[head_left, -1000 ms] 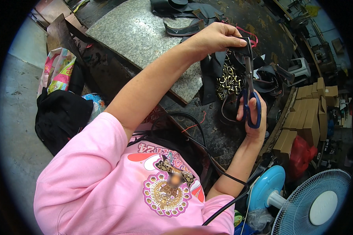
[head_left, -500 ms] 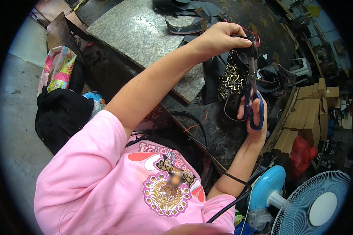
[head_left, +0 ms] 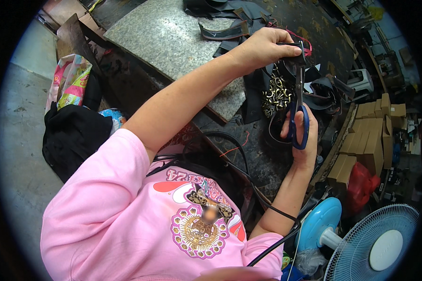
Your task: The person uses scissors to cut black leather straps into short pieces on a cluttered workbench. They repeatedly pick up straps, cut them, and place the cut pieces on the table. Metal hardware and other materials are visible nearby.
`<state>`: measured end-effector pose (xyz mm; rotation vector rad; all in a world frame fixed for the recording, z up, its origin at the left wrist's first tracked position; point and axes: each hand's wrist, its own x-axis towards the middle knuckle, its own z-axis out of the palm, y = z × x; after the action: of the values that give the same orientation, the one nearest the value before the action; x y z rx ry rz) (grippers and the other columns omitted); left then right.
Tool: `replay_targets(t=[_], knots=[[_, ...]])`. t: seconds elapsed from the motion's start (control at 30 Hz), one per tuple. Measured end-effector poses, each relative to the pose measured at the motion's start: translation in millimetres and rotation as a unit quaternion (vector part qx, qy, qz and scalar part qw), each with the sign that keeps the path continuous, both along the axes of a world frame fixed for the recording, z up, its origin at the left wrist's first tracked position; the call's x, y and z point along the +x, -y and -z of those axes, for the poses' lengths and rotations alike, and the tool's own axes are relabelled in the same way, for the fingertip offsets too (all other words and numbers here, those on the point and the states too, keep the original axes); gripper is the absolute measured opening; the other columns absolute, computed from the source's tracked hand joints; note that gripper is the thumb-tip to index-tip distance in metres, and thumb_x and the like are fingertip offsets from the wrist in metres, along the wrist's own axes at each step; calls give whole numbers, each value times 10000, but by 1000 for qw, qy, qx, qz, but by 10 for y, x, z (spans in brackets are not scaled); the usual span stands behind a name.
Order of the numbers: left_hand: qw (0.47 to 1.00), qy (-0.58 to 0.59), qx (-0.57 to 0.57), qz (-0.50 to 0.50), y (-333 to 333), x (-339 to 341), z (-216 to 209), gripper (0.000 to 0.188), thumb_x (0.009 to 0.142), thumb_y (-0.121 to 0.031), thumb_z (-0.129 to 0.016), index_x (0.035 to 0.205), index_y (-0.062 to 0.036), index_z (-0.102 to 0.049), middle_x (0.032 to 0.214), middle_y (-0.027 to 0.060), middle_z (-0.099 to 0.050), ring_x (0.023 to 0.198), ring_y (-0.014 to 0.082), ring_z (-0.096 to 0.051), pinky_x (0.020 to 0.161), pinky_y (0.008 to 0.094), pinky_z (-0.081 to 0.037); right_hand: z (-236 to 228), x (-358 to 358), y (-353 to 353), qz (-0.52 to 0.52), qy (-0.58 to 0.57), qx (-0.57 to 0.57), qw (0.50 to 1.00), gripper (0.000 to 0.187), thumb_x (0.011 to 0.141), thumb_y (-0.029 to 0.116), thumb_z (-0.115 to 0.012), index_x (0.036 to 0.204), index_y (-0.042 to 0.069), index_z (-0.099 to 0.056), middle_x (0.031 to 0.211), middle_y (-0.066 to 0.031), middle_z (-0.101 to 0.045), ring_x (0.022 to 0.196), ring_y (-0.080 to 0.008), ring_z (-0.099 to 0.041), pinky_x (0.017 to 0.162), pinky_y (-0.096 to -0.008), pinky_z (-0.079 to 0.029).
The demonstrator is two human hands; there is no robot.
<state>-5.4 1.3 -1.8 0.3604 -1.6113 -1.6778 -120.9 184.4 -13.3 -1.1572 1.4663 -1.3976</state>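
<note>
Black strap piece (head_left: 299, 50) sits pinched in the left hand (head_left: 262, 47), right above the blue-handled scissors (head_left: 298, 110) gripped by the right hand (head_left: 304, 136), blades pointing up at it. Brass buckles (head_left: 277, 93) and dark straps (head_left: 229, 33) crowd the tabletop (head_left: 173, 42); its granite slab lies open leftward. Cardboard boxes (head_left: 368, 136) and a fan (head_left: 375, 243) hem in the right.

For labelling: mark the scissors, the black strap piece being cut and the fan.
scissors (head_left: 299, 122), head view, on the blue handle.
black strap piece (head_left: 296, 47), head view, near the pinched end.
fan (head_left: 379, 243), head view, on the white grille.
</note>
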Motion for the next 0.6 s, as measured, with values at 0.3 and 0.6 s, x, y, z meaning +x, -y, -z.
replay_targets(t=[0.3,0.6], knots=[[999,-38,31,8,16,15,3,155,837,-209,-665,881,-73,-605,736,-44,-577,631,11,-532,542,147,-398,15,32,16,36,10,37,999,348,875,364,-605,844,23,-537,546,-15,-519,448,-81,-493,433,-191,-350],[986,-79,146,17,12,39,14,190,830,-172,-658,954,-63,-564,792,14,-623,689,67,-613,584,198,-489,-27,24,-61,0,-3,15,1000,430,886,455,-548,870,26,-531,574,-57,-565,503,-87,-510,489,-189,-361]])
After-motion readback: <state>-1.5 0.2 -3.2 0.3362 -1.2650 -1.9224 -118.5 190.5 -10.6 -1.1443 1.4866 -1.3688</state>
